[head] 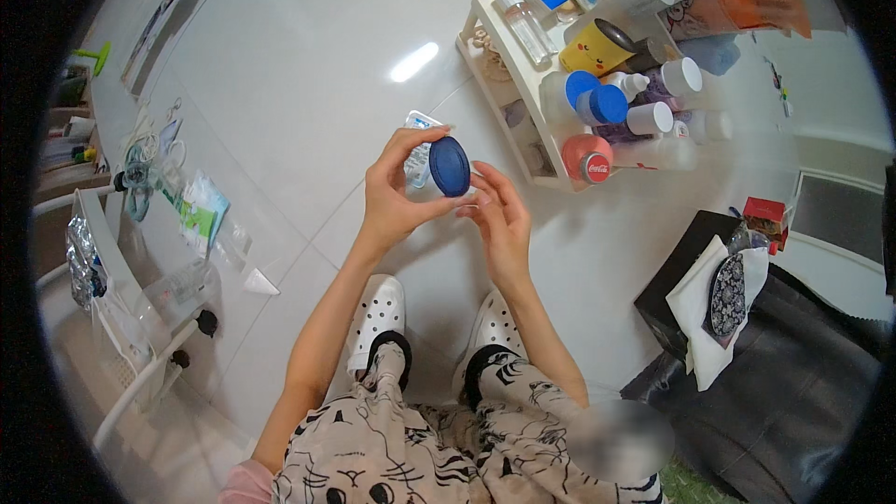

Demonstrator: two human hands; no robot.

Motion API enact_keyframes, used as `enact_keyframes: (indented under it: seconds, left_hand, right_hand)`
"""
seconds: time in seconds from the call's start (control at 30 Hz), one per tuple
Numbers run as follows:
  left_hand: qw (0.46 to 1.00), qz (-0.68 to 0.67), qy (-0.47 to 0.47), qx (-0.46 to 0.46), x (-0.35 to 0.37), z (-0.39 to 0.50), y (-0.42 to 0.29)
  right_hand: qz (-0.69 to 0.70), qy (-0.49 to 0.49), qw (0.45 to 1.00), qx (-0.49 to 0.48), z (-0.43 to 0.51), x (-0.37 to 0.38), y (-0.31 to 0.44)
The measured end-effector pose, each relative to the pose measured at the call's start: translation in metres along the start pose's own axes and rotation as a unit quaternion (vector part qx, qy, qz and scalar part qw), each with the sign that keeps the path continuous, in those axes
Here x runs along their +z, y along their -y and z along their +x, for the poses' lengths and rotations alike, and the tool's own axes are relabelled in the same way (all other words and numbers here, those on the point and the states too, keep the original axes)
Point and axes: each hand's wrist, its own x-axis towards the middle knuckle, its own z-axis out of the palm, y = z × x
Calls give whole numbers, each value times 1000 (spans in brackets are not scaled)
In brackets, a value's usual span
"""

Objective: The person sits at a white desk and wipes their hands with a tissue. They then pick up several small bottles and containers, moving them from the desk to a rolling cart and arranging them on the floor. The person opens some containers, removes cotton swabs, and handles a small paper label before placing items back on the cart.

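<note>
A dark blue oval case or lid [449, 166] is held upright between the thumb and fingers of my left hand [396, 189], in front of me above the floor. Close to its lower right side is my right hand [500, 220], fingers bent, fingertips near the blue thing and my left thumb; whether they touch it or hold something clear cannot be told. Behind my left fingers shows a clear and white blister-like package [417, 162] with small print, partly hidden; what supports it is not visible.
A white trolley [521, 143] with bottles, blue-lidded jars and a yellow cup [597, 47] stands at the upper right. A black box [661, 294] with white tissue is at the right. Another wheeled frame [133, 392] stands left. White clogs [383, 308] are on my feet.
</note>
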Motion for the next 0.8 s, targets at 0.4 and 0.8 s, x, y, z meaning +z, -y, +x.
enact_keyframes:
  seconds: [0.4,0.8]
  left_hand:
    - [999,24,-11,27,3,-3,-15]
    - [956,178,-232,20,-80,14,96]
  right_hand:
    - [81,54,995,11,-7,8,7]
    - [-66,-19,990,120,-1,-16,-24]
